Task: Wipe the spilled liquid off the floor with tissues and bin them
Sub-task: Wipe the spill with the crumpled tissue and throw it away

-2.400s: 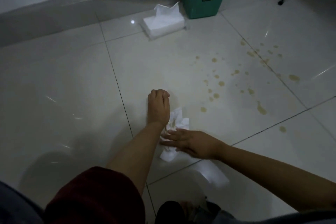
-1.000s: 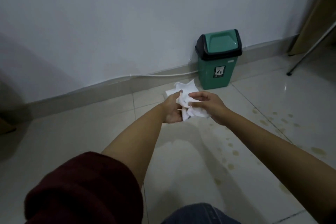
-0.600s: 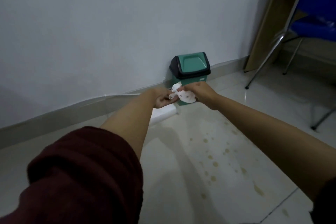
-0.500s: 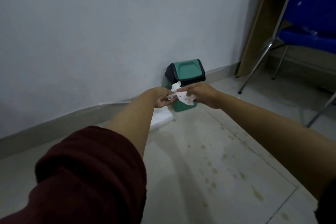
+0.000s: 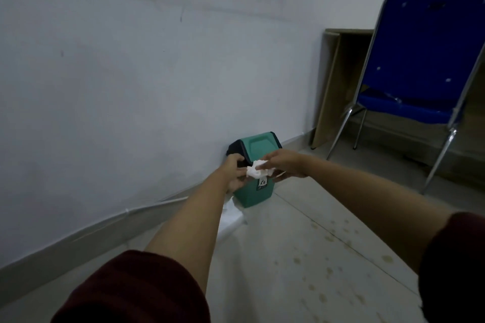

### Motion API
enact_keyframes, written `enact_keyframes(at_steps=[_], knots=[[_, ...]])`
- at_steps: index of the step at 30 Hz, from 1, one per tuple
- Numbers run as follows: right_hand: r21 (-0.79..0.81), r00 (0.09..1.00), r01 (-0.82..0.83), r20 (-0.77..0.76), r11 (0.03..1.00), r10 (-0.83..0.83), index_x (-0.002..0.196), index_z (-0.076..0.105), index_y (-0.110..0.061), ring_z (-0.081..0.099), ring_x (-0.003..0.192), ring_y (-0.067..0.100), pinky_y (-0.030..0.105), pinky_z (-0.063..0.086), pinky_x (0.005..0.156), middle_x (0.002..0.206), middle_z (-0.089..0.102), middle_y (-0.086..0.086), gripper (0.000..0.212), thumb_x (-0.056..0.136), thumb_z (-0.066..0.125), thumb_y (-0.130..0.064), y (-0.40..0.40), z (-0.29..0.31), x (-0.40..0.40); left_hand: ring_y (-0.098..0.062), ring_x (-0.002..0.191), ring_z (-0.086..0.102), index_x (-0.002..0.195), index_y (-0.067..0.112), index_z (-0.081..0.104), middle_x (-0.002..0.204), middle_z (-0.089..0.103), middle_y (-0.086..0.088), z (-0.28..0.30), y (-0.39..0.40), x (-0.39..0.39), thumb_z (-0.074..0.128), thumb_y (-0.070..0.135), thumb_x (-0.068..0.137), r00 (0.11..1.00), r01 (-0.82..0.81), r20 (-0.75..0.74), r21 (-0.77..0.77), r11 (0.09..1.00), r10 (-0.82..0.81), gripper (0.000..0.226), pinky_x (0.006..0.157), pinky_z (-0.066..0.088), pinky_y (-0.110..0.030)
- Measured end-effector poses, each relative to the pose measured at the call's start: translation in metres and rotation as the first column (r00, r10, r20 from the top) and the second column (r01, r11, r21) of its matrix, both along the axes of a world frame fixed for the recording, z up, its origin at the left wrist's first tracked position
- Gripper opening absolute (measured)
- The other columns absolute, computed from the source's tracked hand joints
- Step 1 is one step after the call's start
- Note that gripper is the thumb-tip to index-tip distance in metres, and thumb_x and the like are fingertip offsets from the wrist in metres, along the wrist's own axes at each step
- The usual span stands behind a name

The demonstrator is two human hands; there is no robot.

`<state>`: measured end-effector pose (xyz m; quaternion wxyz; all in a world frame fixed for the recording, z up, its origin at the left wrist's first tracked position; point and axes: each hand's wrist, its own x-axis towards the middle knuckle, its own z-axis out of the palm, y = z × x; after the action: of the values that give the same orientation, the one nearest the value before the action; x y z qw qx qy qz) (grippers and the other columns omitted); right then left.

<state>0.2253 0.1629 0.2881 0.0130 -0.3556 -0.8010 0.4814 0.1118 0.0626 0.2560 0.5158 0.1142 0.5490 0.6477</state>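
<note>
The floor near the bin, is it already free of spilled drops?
No, many brownish drops lie on the floor tiles in front of the green bin.

In my right hand (image 5: 284, 164) I pinch a crumpled white wad of tissues (image 5: 258, 171), held up in front of the green bin (image 5: 256, 193), just at the level of its lid. My left hand (image 5: 236, 172) is at the wad's left edge, by the bin's dark side panel; whether it grips the wad I cannot tell. The bin stands upright against the wall, its green swing lid (image 5: 259, 145) closed. On the pale floor tiles in front, brownish drops of spilled liquid (image 5: 338, 265) lie scattered. A white tissue pack (image 5: 231, 217) lies on the floor just beside the bin.
</note>
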Motion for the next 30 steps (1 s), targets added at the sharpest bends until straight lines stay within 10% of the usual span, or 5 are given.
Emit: enact_keyframes(at_steps=[5, 9, 14, 24, 30], knots=[[0.092, 0.987, 0.119, -0.122, 0.989, -0.107, 0.114, 0.058, 0.005, 0.065, 0.094, 0.029, 0.035, 0.058, 0.078, 0.116, 0.061, 0.024, 0.033, 0.087, 0.067, -0.011, 0.027, 0.008, -0.006, -0.034, 0.107, 0.06, 0.11, -0.001, 0.043, 0.104, 0.056, -0.022, -0.001, 0.017, 0.001, 0.039, 0.022, 0.098, 0.99, -0.073, 0.124, 0.107, 0.992, 0.06, 0.026, 0.081, 0.053, -0.036], [0.259, 0.959, 0.243, -0.209, 0.935, -0.191, 0.119, 0.058, 0.001, 0.063, 0.105, 0.034, 0.041, 0.057, 0.084, 0.12, 0.058, 0.02, 0.042, 0.081, 0.073, -0.01, 0.065, 0.009, -0.012, -0.022, 0.065, 0.051, 0.09, 0.006, 0.05, 0.088, 0.053, -0.013, -0.025, 0.042, -0.009, 0.046, 0.018, 0.093, 0.923, -0.06, -0.385, -0.128, 0.99, 0.006, 0.013, 0.056, 0.045, -0.03], [0.307, 0.901, 0.38, -0.335, 0.873, -0.275, 0.12, 0.054, -0.003, 0.058, 0.106, 0.029, 0.037, 0.053, 0.087, 0.123, 0.056, 0.018, 0.049, 0.079, 0.075, -0.017, 0.118, -0.039, -0.028, -0.024, 0.07, 0.047, 0.06, 0.011, 0.045, 0.069, 0.049, -0.01, -0.052, 0.078, -0.031, 0.046, 0.006, 0.085, 0.592, -0.104, -0.79, -0.273, 0.956, -0.161, 0.026, 0.068, 0.037, -0.031], [0.151, 0.67, 0.539, -0.674, 0.829, -0.313, 0.095, 0.043, -0.013, 0.058, 0.09, 0.018, 0.013, 0.045, 0.069, 0.103, 0.059, 0.006, 0.04, 0.076, 0.079, -0.012, 0.185, -0.144, -0.098, -0.031, 0.141, 0.019, 0.141, 0.012, 0.032, 0.154, 0.02, -0.011, -0.091, 0.165, -0.065, 0.05, 0.021, 0.09, -0.229, -0.245, -0.838, -0.443, 0.863, -0.495, 0.055, 0.115, 0.025, -0.044], [0.499, 0.881, 0.319, -0.469, 0.806, -0.059, 0.105, 0.061, -0.008, 0.057, 0.096, 0.025, 0.032, 0.046, 0.084, 0.107, 0.053, 0.009, 0.015, 0.093, 0.058, -0.017, 0.197, -0.165, -0.119, -0.027, 0.148, 0.0, 0.144, 0.007, 0.026, 0.159, 0.002, -0.009, -0.117, 0.181, -0.081, 0.03, 0.034, 0.097, -0.428, -0.384, -0.74, -0.371, 0.846, -0.519, 0.054, 0.119, 0.013, -0.044]])
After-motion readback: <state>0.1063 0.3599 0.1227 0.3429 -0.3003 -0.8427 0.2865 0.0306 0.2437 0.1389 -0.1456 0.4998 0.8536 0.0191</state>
